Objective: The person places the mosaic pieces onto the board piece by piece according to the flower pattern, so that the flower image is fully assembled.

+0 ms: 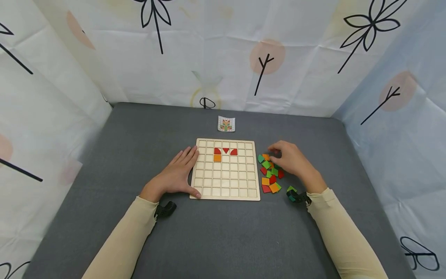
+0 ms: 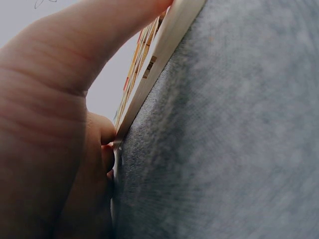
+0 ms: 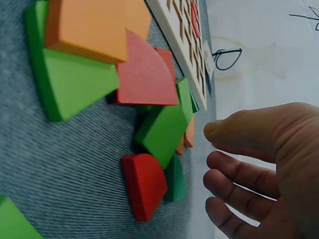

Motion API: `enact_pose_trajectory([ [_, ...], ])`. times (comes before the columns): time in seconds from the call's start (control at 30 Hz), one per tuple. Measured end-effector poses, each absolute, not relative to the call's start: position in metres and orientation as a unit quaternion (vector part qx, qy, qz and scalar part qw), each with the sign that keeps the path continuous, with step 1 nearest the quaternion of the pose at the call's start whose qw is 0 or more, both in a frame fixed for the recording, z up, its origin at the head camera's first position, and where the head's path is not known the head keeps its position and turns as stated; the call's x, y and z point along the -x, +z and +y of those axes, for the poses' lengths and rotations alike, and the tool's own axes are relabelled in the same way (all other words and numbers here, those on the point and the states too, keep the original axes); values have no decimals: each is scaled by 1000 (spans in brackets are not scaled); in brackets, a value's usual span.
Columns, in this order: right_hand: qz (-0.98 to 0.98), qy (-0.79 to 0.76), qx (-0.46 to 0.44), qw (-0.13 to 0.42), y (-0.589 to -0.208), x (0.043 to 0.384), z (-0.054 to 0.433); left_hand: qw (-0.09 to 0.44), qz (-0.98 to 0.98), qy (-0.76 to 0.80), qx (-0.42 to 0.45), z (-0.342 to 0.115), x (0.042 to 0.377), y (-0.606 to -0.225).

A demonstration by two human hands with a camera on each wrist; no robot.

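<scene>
A pale wooden grid board [image 1: 225, 169] lies flat on the table. Near its top sit two red quarter-round tiles [image 1: 234, 152], a red triangle tile [image 1: 225, 150] between them, and an orange square tile [image 1: 217, 158] below the left one. My left hand [image 1: 177, 172] rests along the board's left edge, fingers straight, thumb at the near corner. Right of the board is a loose pile of red, green and orange tiles [image 1: 274, 171]. Over the pile's far end hovers my right hand [image 1: 288, 157], fingers loosely bent, thumb apart from the visible fingertips and no tile showing between them.
A small card [image 1: 226, 124] with a coloured grid picture lies beyond the board. One green tile [image 1: 292, 189] sits apart from the pile, by the right wrist strap. The grey table [image 1: 223, 240] ends at printed white cloth [image 1: 216, 50] behind and at both sides.
</scene>
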State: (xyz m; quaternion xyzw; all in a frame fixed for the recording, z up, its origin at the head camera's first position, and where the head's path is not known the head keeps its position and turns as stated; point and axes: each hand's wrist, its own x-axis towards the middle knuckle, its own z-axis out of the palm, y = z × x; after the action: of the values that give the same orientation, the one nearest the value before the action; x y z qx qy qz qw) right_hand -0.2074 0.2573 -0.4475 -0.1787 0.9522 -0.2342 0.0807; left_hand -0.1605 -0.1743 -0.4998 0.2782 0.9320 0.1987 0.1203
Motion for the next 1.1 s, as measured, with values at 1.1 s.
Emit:
enact_pose_trajectory([
  [1.1, 953, -221, 191, 77, -461, 208, 254, 123, 937, 178, -274, -172, 159, -497],
])
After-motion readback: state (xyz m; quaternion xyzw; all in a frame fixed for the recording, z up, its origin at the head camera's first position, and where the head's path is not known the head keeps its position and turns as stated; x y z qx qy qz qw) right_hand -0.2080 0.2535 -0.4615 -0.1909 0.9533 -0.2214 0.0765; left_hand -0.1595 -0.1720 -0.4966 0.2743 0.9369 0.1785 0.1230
